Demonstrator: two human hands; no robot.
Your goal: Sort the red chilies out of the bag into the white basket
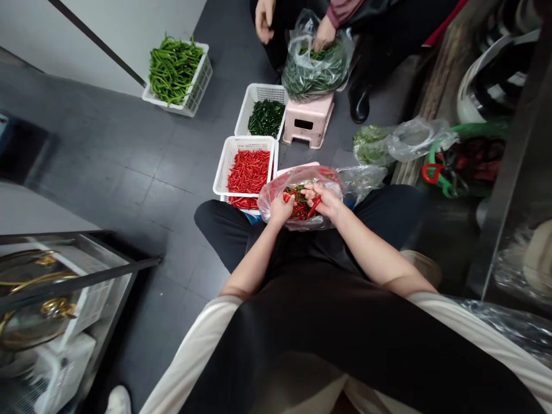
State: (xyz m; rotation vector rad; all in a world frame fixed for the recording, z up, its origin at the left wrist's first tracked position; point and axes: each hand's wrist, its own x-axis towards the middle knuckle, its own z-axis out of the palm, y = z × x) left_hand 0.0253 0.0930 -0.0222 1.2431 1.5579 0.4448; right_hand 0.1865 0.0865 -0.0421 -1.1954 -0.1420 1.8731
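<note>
Red chillies (303, 213), grn stems (296, 190), in clr bag (273, 188)

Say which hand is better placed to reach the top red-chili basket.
Probably the left hand: it is nearer that white basket; the right hand is farther across the plastic bag.

Illumination is moderate and fairly diffuse, with pale sheen on the grey floor (170, 164) left of centre and small glints on the plastic bag (272, 188) mid-frame. Deep shadow darkens the right side. Wide-angle stretching and blur affect the outer edges, notably the gold-trimmed lids (32, 310), lower left.
</note>
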